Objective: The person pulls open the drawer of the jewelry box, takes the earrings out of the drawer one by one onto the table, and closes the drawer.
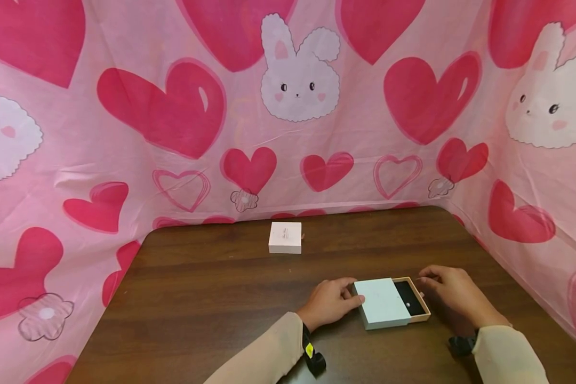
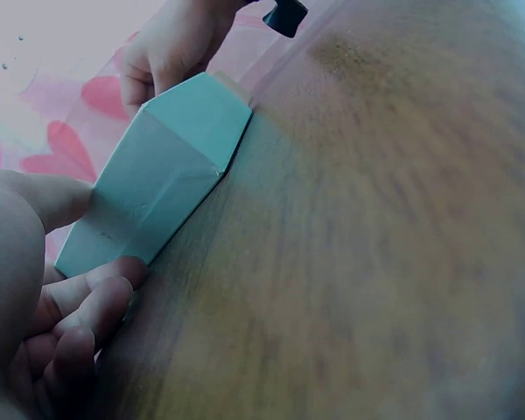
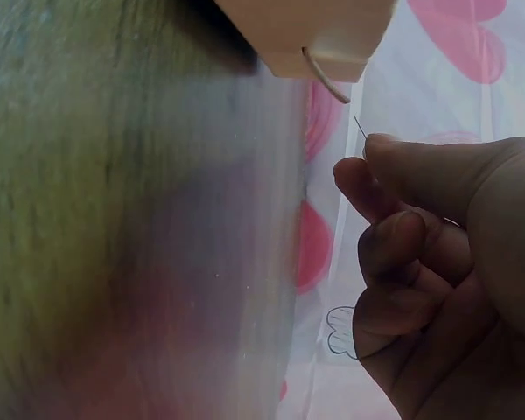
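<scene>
A pale green sleeve box (image 1: 381,303) lies on the table, its tan drawer (image 1: 420,319) partly out to the right. Inside the drawer is a black insert (image 1: 414,300) with a small shiny spot. My left hand (image 1: 324,304) grips the sleeve's left end; in the left wrist view its thumb and fingers lie around the green box (image 2: 149,188). Right of the drawer, my right hand (image 1: 453,290) is apart from it. In the right wrist view the right hand (image 3: 446,236) pinches a very thin, wire-like piece (image 3: 360,127) near the drawer's cord pull (image 3: 324,77).
A small white box (image 1: 285,238) with printing on its lid stands near the back of the brown wooden table (image 1: 197,298). A pink cloth (image 1: 360,133) with hearts and rabbits hangs behind the table and at both sides.
</scene>
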`<action>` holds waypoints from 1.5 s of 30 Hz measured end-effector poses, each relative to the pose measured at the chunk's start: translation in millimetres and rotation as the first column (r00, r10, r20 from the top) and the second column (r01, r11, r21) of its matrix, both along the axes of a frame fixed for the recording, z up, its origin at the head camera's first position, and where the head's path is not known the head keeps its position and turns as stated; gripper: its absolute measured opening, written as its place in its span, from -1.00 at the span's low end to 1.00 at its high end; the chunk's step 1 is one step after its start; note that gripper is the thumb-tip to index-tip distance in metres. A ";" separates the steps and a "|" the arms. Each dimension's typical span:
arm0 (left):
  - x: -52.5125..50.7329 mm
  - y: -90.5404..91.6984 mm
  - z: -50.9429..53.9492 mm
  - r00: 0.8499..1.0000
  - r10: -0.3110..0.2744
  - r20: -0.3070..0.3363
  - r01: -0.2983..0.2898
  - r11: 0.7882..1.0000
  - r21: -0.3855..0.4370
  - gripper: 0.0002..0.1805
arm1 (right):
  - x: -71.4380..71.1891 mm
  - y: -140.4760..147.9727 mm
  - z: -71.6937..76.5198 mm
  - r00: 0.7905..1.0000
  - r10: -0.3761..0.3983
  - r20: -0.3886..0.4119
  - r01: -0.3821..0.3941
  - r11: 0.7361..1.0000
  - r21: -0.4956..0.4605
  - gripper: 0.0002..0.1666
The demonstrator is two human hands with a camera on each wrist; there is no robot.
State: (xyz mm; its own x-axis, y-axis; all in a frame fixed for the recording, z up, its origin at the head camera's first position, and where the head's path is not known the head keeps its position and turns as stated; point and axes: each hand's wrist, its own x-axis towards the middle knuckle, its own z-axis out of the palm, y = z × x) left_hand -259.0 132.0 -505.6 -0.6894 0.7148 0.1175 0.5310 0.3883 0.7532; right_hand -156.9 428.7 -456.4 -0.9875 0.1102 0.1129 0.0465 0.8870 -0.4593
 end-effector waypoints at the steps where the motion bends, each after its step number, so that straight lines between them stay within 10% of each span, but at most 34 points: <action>1: 0.1 -0.2 0.2 1.000 0.001 -0.001 -0.001 1.000 0.000 -0.45 | -0.2 0.6 -0.3 1.000 -0.003 0.009 0.003 1.000 -0.004 -0.88; 45: -1.3 1.2 0.6 1.000 -0.013 -0.005 0.013 1.000 0.011 -0.43 | -16.7 26.7 -16.1 0.996 -0.072 0.050 0.071 0.997 0.030 -0.88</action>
State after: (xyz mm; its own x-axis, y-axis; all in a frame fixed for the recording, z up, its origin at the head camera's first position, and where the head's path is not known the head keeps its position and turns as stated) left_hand -260.2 133.2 -505.0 -0.6795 0.7223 0.1290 0.5400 0.3733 0.7544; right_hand -173.5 455.4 -472.5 -0.9818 0.1781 0.0667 0.1328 0.8930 -0.4300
